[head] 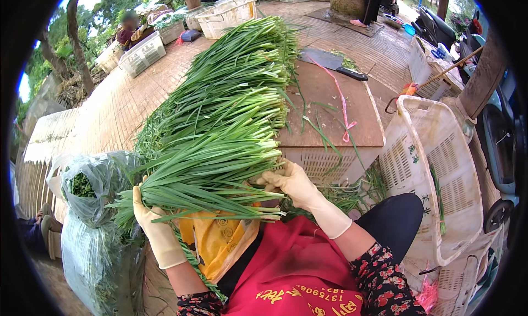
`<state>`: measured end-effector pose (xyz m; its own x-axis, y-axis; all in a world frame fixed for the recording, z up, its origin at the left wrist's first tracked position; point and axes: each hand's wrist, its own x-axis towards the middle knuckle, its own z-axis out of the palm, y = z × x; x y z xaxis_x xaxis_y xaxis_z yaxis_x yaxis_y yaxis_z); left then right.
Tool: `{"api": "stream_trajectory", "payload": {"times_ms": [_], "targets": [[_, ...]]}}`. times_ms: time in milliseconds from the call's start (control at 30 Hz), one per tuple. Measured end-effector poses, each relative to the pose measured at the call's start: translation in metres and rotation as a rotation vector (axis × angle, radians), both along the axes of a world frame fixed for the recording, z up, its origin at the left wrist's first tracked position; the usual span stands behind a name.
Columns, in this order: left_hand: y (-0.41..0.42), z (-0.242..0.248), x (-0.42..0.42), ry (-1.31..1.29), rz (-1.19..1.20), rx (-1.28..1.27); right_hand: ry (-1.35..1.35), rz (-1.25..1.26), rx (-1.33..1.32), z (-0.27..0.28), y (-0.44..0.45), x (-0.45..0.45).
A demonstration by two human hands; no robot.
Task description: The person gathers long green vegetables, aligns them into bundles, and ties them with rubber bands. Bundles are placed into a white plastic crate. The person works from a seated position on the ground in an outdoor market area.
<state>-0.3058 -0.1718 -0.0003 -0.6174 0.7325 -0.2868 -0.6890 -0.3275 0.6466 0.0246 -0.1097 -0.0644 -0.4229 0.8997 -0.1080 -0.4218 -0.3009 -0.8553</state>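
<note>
Both hands wear cream rubber gloves. My left hand (pixel 150 217) grips the leafy end of a bunch of green Chinese chives (pixel 214 188), its thumb upright beside the leaves. My right hand (pixel 288 182) is at the bunch's pale stem end, its fingers bent and partly hidden by the stems; whether they hold any is unclear. Beyond lies a long heap of chives (pixel 243 89), stems to the right, partly on a brown board (pixel 330 110) over a white plastic crate. A cleaver (pixel 326 60) with a black handle and a pink plastic tie (pixel 340 89) lie on the board.
A tall white crate (pixel 437 171) holding a few chives stands at the right, near parked scooters. Plastic-wrapped greens (pixel 95 242) stand at the left. Loose chives (pixel 350 198) lie below the board. Farther off are more crates (pixel 142 54), a seated person (pixel 132 29) and tree trunks.
</note>
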Motion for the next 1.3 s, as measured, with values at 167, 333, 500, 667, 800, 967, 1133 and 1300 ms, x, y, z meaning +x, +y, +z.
{"api": "stream_trajectory", "payload": {"times_ms": [167,333,500,667,800,967,1133,1300], "targets": [[-0.007,-0.009,0.007,0.102,0.017,-0.023,-0.145,0.19,-0.129,0.043,-0.031,0.027],[-0.005,-0.004,0.021,0.108,-0.083,0.034,-0.297,-0.008,-0.17,0.008,-0.023,0.059],[-0.003,-0.014,-0.004,0.143,-0.056,0.008,-0.339,-0.094,-0.099,0.006,-0.01,0.06],[-0.001,-0.01,0.003,0.096,-0.063,-0.008,-0.217,-0.065,-0.037,0.015,0.007,0.024],[0.001,-0.009,0.0,0.137,-0.002,-0.02,-0.513,-0.081,-0.006,0.025,0.008,0.026],[-0.001,-0.006,0.009,0.144,-0.04,0.014,-0.358,-0.08,-0.038,-0.009,0.001,0.053],[-0.001,-0.011,0.007,0.106,-0.059,0.056,-0.312,0.135,-0.041,0.008,-0.016,0.037],[0.002,-0.013,-0.004,0.126,-0.017,-0.059,-1.492,0.123,0.366,-0.008,0.002,0.086]]}}
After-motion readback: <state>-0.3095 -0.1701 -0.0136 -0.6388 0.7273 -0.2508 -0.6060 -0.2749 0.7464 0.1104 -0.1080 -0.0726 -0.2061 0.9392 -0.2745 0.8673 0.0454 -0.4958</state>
